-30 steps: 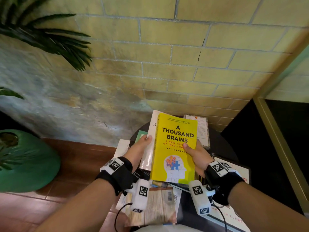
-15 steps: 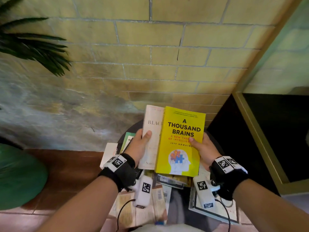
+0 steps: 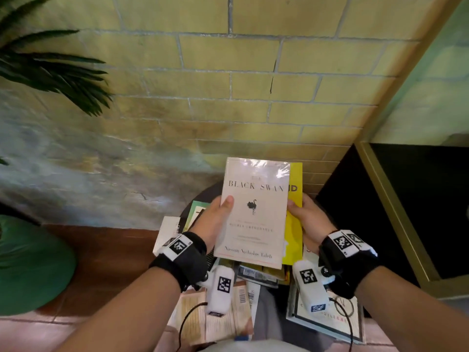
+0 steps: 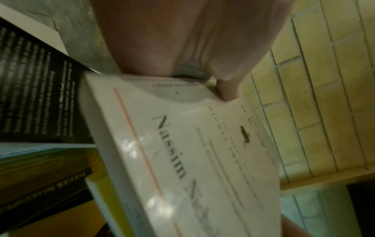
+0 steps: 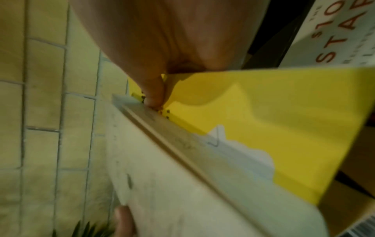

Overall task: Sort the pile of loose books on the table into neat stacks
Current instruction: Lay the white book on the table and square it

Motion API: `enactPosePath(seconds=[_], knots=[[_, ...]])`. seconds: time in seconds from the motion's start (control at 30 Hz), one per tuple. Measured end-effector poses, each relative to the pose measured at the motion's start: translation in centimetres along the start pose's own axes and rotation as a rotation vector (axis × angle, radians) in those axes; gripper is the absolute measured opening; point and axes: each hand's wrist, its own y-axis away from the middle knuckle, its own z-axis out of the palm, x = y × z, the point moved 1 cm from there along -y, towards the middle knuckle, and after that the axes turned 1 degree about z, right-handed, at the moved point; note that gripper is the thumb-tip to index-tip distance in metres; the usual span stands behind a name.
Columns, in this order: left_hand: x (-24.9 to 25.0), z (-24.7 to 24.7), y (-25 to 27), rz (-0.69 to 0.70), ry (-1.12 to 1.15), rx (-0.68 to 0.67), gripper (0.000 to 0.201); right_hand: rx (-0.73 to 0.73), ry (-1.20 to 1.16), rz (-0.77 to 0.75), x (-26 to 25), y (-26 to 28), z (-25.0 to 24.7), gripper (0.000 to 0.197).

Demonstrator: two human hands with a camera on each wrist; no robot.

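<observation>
Two books held face-up above the desk [image 3: 200,199], in front of a yellow brick wall [image 3: 228,85]. The left hand [image 3: 215,219] grips the left edge of the white book [image 3: 253,212], titled "Black Swan", thumb curled on its cover. This book overlaps most of the yellow book [image 3: 294,224], which shows along its right side. The right hand [image 3: 308,219] grips the yellow book at its right edge, thumb on its cover against the white book's edge. Below, loose books [image 3: 228,318] lie scattered over the dark round desk. A palm plant [image 3: 50,72] stands at left.
</observation>
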Motion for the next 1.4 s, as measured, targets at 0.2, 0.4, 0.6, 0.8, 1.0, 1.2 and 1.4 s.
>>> enactPosePath(seconds=[0.2, 0.4, 0.6, 0.8, 1.0, 1.2, 1.4], knots=[[-0.5, 0.1, -0.3, -0.025, 0.06, 0.004, 0.038, -0.039, -0.061, 0.005, -0.3, 0.9, -0.4, 0.025], [0.4, -0.6, -0.3, 0.074, 0.007, 0.112, 0.034, 0.068, 0.022, 0.004, -0.5, 0.8, -1.9, 0.032], [2.9, 0.5, 0.9, 0.062, 0.173, -0.082, 0.032, 0.182, 0.091, -0.001, 0.0, 0.3, -2.5, 0.035], [1.9, 2.2, -0.6, 0.049, -0.008, -0.02, 0.034, -0.037, 0.0, 0.045, -0.5, 1.0, -1.1, 0.034], [-0.3, 2.3, -1.4, 0.01, -0.162, 0.065, 0.03, -0.018, -0.153, 0.034, -0.7, 1.4, -1.8, 0.032], [-0.7, 4.4, -1.4, 0.101, -0.222, 0.099, 0.025, -0.048, 0.09, -0.034, -1.0, 1.9, -2.0, 0.086], [-1.7, 4.4, -2.0, 0.221, -0.436, -0.017, 0.051, 0.05, 0.382, -0.16, -0.7, 3.2, -2.8, 0.059]])
